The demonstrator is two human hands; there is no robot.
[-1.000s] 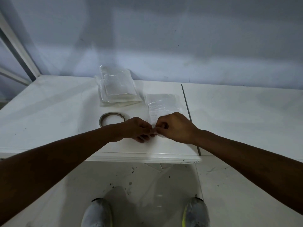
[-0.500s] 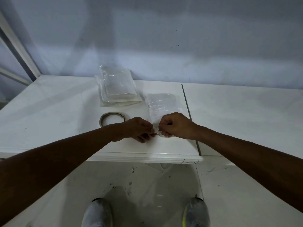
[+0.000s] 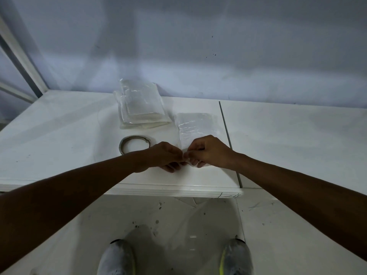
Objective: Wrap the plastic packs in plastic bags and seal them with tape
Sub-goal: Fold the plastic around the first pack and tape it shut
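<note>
A clear plastic bag (image 3: 195, 126) with a pack inside lies flat on the white counter (image 3: 59, 132), stretching away from me. My left hand (image 3: 165, 156) and my right hand (image 3: 208, 150) meet at its near end, fingertips almost touching, and both pinch the bag's near edge. What lies between the fingertips is too small to make out. A stack of clear plastic packs (image 3: 141, 106) sits at the back, left of the bag. A roll of tape (image 3: 135, 145) lies flat just left of my left hand.
The wall rises right behind the counter. A dark seam (image 3: 228, 139) runs across the counter just right of the bag. The counter's front edge (image 3: 178, 192) lies close below my hands. My two shoes (image 3: 117, 257) stand on the stained floor.
My right hand has shifted slightly left and back, closing toward my left hand at the bag's near edge. The left hand, stack and tape roll have stayed put.
</note>
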